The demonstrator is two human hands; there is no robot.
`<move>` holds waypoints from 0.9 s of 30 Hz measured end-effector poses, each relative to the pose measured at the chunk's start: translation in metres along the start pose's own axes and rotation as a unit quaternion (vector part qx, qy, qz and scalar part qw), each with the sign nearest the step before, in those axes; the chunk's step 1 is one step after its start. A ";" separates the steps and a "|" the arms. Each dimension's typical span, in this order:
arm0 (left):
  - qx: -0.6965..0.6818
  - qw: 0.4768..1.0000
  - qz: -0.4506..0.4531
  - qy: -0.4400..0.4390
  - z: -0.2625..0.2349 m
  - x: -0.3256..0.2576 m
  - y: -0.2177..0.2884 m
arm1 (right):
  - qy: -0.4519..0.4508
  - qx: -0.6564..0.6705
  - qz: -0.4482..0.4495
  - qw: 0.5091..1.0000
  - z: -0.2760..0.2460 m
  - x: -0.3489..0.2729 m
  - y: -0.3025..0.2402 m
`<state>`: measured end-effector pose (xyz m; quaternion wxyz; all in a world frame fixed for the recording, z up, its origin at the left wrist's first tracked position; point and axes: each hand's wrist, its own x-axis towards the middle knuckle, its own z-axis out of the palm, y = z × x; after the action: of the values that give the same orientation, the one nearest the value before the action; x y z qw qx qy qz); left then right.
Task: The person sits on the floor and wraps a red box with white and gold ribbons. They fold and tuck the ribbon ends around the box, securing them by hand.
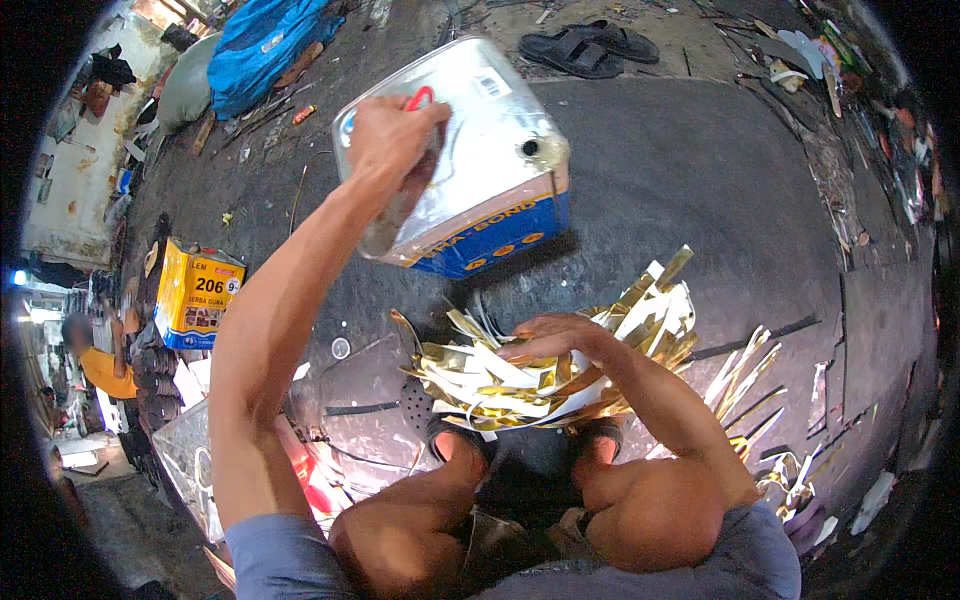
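Dark floor point(700, 180) lies open right of the square silver tin can point(480, 170), up to scrap along the far edge. The can tilts in mid-air, blue band low, red handle gripped closed by the left hand point(390, 135). Below it, the right hand point(555, 335) rests flat, fingers spread, on gold strips point(560, 370); a yellow box point(198, 292) sits left

Dark, stained concrete floor point(700, 170), dimly lit. Beyond it, black sandals point(588, 45) at far edge; left of these, blue tarp bundle point(262, 45). Nearer, left of floor centre, yellow carton point(197, 292). Littered scraps point(860, 90) along right margin.
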<state>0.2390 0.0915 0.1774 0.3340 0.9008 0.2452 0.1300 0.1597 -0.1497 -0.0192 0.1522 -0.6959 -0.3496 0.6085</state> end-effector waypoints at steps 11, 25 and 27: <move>0.051 0.993 0.002 -0.109 0.087 -0.095 0.015 | 0.058 -0.053 -0.029 0.996 0.057 -0.018 -0.002; -0.041 0.981 0.135 0.135 -0.084 -0.238 -0.062 | 0.607 -0.063 -0.220 0.761 0.109 -0.092 0.023; 0.012 0.975 0.081 0.208 -0.129 -0.282 -0.096 | 0.566 0.087 -0.191 0.797 0.121 -0.104 0.055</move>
<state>-0.0852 0.0745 0.1895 0.2536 0.8749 0.2367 0.3380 0.0597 -0.2845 -0.0028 0.4956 -0.8195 -0.2727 0.0922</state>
